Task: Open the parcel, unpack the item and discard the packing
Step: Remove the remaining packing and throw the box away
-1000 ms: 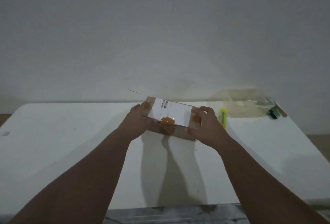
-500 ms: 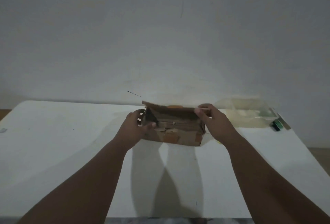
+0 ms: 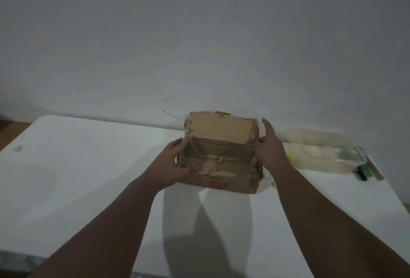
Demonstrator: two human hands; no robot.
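A brown cardboard parcel (image 3: 230,181) stands on the white table (image 3: 84,180) near its far edge. Its lid flap (image 3: 219,128) is raised upright, and a brown item with a zip (image 3: 219,155) shows inside. My left hand (image 3: 175,162) grips the box's left end, thumb over the front wall. My right hand (image 3: 269,147) rests against the right end, its fingers stretched up beside the raised flap. Torn tape and paper hang along the front rim.
Clear plastic packaging (image 3: 319,151) lies to the right of the box by the wall. A green and black object (image 3: 362,172) sits at its right end. A yellow object (image 3: 289,157) shows partly behind my right wrist. The wall is close behind.
The lid, flat with its white label showing a second ago, has swung up and back until it stands upright. The inside of the box now shows. Both hands stay at the box's ends.
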